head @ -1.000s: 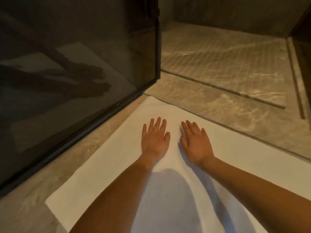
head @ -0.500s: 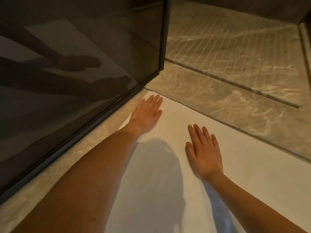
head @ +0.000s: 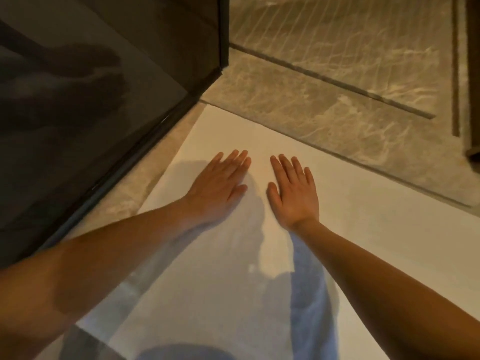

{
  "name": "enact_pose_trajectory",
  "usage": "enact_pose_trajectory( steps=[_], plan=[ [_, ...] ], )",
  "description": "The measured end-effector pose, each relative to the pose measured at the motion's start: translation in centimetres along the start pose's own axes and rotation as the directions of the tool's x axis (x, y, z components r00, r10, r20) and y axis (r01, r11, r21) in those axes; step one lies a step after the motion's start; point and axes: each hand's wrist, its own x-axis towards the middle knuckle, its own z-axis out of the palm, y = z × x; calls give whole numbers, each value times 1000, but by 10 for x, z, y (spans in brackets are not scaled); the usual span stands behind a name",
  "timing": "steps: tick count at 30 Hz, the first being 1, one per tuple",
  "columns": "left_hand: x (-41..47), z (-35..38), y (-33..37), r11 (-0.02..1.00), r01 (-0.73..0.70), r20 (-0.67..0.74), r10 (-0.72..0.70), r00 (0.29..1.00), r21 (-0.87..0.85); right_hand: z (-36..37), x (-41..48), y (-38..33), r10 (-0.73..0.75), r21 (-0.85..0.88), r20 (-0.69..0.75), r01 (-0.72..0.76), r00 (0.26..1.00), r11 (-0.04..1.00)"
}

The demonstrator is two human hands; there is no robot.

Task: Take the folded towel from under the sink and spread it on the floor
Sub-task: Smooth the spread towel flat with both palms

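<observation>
A white towel (head: 363,229) lies unfolded and flat on the marble floor, its far corner near the foot of the glass panel. My left hand (head: 218,185) rests palm down on the towel, fingers stretched toward the far corner. My right hand (head: 294,190) lies flat beside it, a short gap between the two. Both hands hold nothing. My forearms and their shadows cover the towel's near part.
A dark glass shower panel (head: 91,100) with a black frame stands on the left, its corner post (head: 223,35) close to the towel's far corner. Beyond lies veined marble floor (head: 324,118) with a long drain slot (head: 337,81). A dark edge shows at far right.
My left hand slid back from the towel's far left corner toward the middle, ending next to my right hand. The right hand stayed roughly where it was.
</observation>
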Motion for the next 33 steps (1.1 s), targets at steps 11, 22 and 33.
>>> enact_pose_trajectory(
  steps=[11, 22, 33],
  plan=[
    [-49, -1, -79, 978, 207, 0, -208, 978, -31, -3, -2, -3, -25, 30, -23, 26, 999, 999],
    [-113, 24, -28, 987, 121, -52, -127, 991, -104, -1, -1, -2, -18, 4, -20, 19, 1000, 1000],
    [-133, 17, -47, 980, 190, -44, -192, 980, -57, -9, -2, -8, -4, -34, 4, 4, 1000, 999]
  ],
)
